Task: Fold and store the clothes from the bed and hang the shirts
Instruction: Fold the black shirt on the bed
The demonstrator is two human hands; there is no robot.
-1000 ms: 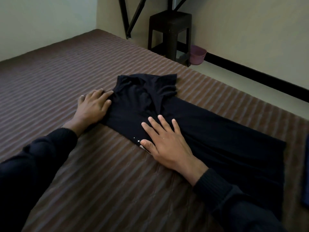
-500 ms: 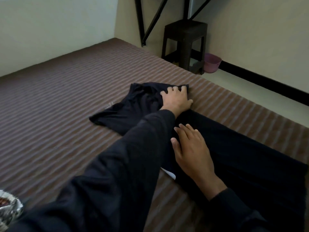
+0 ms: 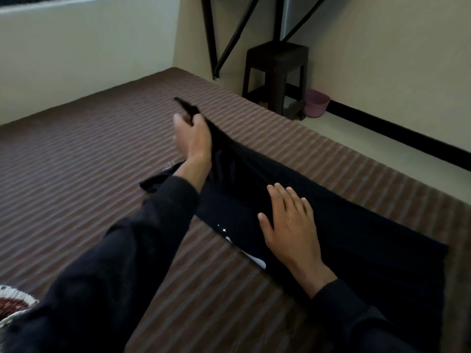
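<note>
Black soft-knit garment (image 3: 318, 212) laid long across brown striped bed (image 3: 89, 161), partly folded into a strip, small white print at near edge. Left hand (image 3: 193, 138) raised off bed, grip pinched round one far corner of the cloth, corner tip poking up past the fingers, fabric stretched taut from grip down to the flat part. Right hand (image 3: 288, 225) flat on garment, fingers straight and spread, pressing it down as anchor, nothing clasped. Lifted corner above and ahead of the flat right palm; loose flap of same cloth lying just below left wrist.

Handling, judged: light, limp, no stiffness, sags wherever unsupported; slightly clingy knit, unlikely to slip from a pinch; nothing fragile. Drapes and wrinkles easily, so needs an anchor while one end is carried over. Best hold at corners or hem edge, thumb against fingers, not mid-panel where it bunches. Likely step: fold lifted end toward right palm, then smooth flat. Risk: flap under wrist dragging along and spoiling the fold line.

Beyond left grip, off the bed: dark brown plastic stool (image 3: 276, 72) by wall, small pink plastic tub (image 3: 317, 103) beside it on floor, black metal frame bars (image 3: 229, 34) behind. Near bottom left corner, well apart from both grips, patterned white-edged item (image 3: 12, 304), too cut off to identify.
</note>
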